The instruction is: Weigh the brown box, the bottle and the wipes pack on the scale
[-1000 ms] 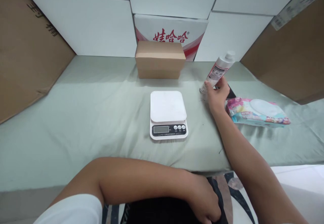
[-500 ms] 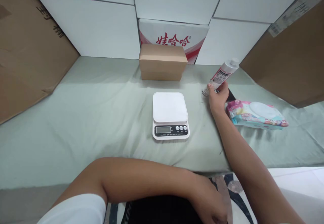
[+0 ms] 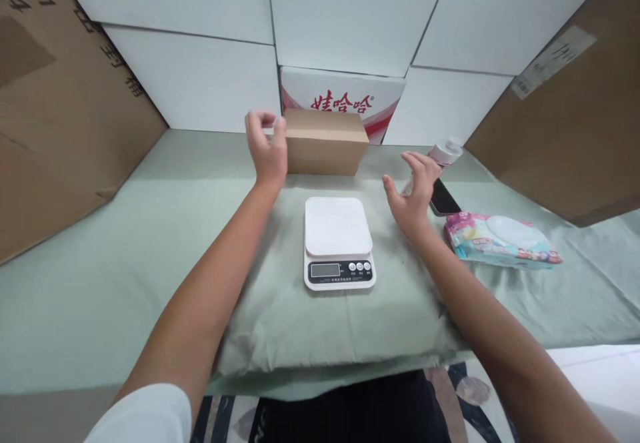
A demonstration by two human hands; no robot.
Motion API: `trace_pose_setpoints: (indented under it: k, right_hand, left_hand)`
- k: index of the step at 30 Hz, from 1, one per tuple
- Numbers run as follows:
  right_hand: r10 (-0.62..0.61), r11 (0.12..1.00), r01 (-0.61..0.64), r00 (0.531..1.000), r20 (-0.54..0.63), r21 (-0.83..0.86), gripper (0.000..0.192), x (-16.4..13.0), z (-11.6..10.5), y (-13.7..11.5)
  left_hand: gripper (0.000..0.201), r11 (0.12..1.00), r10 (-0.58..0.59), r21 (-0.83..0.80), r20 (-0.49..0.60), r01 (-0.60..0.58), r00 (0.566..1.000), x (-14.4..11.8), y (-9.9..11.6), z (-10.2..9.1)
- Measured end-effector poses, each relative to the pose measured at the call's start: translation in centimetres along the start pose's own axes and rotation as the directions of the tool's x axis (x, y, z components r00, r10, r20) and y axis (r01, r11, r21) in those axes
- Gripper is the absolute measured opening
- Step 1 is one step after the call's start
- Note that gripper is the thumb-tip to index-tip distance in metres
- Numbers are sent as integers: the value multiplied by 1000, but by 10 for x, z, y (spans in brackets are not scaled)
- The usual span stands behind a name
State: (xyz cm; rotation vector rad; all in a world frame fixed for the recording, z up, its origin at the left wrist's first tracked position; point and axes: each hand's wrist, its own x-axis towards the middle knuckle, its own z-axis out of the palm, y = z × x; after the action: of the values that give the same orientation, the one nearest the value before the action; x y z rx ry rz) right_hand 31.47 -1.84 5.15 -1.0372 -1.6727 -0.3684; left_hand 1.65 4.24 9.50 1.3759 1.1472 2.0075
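Observation:
My left hand is raised at the left end of a small brown cardboard box, fingers curved and apart; whether it touches the box I cannot tell. Right of the box, my right hand is open with thumb and fingers spread and nothing between them. Behind it lies a white bottle with a printed label, partly hidden by my fingers. Between my forearms sits a white digital kitchen scale, its platform bare and its display blank.
A black phone and a pack of wet wipes lie on the right of the green cloth. Large cardboard panels stand at left and right. White boxes form a wall at the back.
My right hand has let go of the bottle, which now lies behind it, and moved slightly left. My left hand has come up from my lap to the small box. The view has tilted slightly.

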Motion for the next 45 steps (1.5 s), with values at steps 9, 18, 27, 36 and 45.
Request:
trace_pose_setpoints:
  k: [9,18,27,36,45]
  right_hand:
    - [458,608,-646,760,461,461,118,21,118,32]
    - [320,778,-428,900,296,461,104,23,48,-8]
    - [210,879,-295,945,252,375,101,-60,-38,-53]
    - [179,892,-270,947,267,362,104,-71,-36,-53]
    - [241,825,-281,960,145,490,76,-67,-31,-42]
  left_hand:
    - [57,948,-261,-102,299,302,918,-6,-95,-13]
    - [49,998,-7,-60,425,36,905,-15,0,-39]
    - [46,991,-57,136,404,1,913,-142,48,-114]
    - [53,981,-170,152,365,122,915,-147,38,-120]
    - [63,994,-89,89,275,67,957,-137,28,-126]
